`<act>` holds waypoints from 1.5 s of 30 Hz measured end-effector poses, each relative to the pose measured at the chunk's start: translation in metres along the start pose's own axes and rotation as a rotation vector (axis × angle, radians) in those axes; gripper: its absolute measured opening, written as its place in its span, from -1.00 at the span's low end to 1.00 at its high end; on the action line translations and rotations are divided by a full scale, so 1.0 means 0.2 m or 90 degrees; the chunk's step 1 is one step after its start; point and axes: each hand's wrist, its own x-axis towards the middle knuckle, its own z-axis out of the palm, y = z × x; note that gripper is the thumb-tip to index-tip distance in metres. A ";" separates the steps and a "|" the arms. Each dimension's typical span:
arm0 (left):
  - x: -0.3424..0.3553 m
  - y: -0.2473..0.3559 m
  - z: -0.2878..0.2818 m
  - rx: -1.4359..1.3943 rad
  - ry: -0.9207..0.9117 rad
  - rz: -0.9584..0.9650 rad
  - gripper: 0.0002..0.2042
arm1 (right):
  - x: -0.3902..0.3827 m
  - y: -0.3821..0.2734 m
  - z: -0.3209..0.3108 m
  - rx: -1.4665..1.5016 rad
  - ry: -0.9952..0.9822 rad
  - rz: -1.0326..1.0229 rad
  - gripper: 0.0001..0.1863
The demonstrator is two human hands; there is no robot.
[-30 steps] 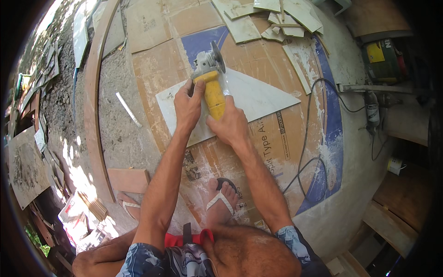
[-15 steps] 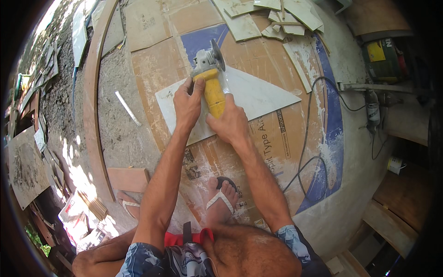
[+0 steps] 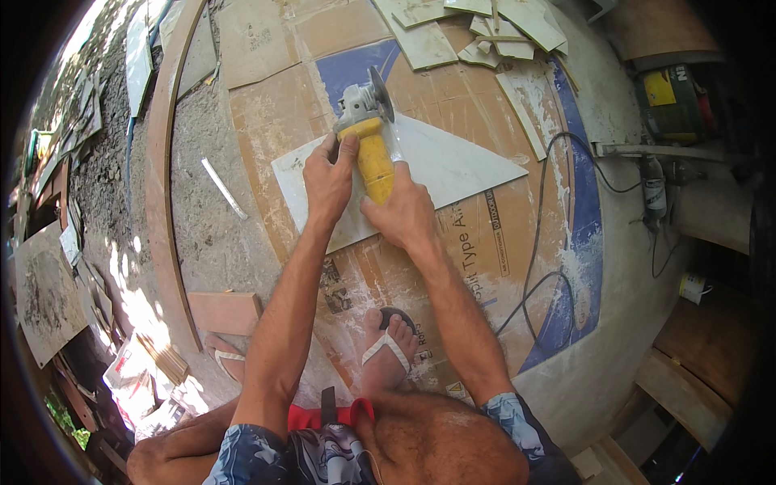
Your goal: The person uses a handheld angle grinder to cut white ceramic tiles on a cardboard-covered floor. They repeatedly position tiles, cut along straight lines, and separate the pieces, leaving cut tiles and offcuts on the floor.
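Both my hands grip a yellow angle grinder [image 3: 373, 158] with a grey metal head and a dark disc. My left hand [image 3: 329, 182] is closed around its front part, just behind the head, with the thumb on the yellow casing. Farther back, my right hand [image 3: 406, 208] wraps the rear of the body; its fingers on the far side are partly hidden. The disc stands tilted on the right side of the head. Under the grinder lies a white tile [image 3: 457, 162] with a pointed right end, flat on the cardboard [image 3: 283, 121]. The hands and tool cover its middle.
Broken tile pieces [image 3: 424, 44] lie at the far edge of the cardboard. A black cord [image 3: 525, 295] loops across the right side. To the left run a long wooden board [image 3: 164, 162] and a white strip [image 3: 223, 188]. My sandaled foot [image 3: 386, 352] rests on the cardboard.
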 end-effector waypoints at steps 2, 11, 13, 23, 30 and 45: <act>-0.01 0.02 0.00 0.008 -0.015 -0.011 -0.31 | 0.00 0.00 0.00 -0.009 -0.002 0.009 -0.31; 0.01 -0.03 0.00 0.007 0.010 0.006 -0.31 | 0.00 0.00 0.00 -0.004 -0.003 0.005 -0.30; 0.00 0.00 0.00 0.013 -0.006 -0.003 -0.30 | 0.00 0.01 0.00 -0.004 -0.005 0.009 -0.31; 0.00 0.01 0.01 0.013 -0.012 -0.010 -0.31 | 0.00 0.00 -0.01 -0.006 -0.009 0.016 -0.31; 0.02 -0.04 0.00 0.020 0.016 0.006 -0.32 | 0.01 -0.01 -0.02 0.002 -0.016 0.013 -0.30; 0.01 0.02 0.01 0.032 0.020 -0.011 -0.35 | 0.02 -0.02 -0.02 -0.001 -0.020 0.023 -0.30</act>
